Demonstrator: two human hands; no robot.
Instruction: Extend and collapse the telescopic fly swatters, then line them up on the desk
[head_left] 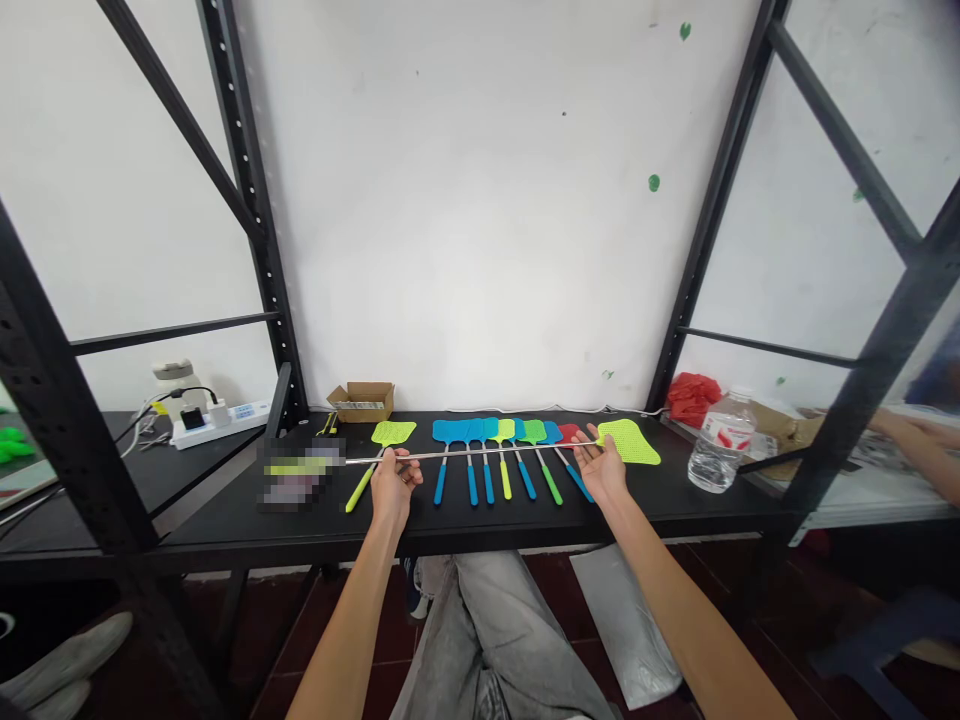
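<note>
A yellow-green fly swatter (631, 442) with a long, thin, drawn-out metal rod is held crosswise above the black tabletop. My left hand (395, 485) pinches the rod toward its left part. My right hand (604, 468) holds the rod beside the swatter's head, its fingers partly spread. The rod's far left end runs into a blurred patch, where a yellow-green handle shows. Under the rod lies a row of short fly swatters: blue (450, 431), yellow (505, 480), green (534, 431) and a partly hidden red one (568, 434). Another yellow-green swatter (394, 432) lies by my left hand.
An open cardboard box (364, 402) stands at the back left. On the right are a water bottle (721, 445) and a red plastic bag (693, 398). A white power strip (225, 422) lies left of the black shelf post. Another person's arm (911, 445) shows at far right.
</note>
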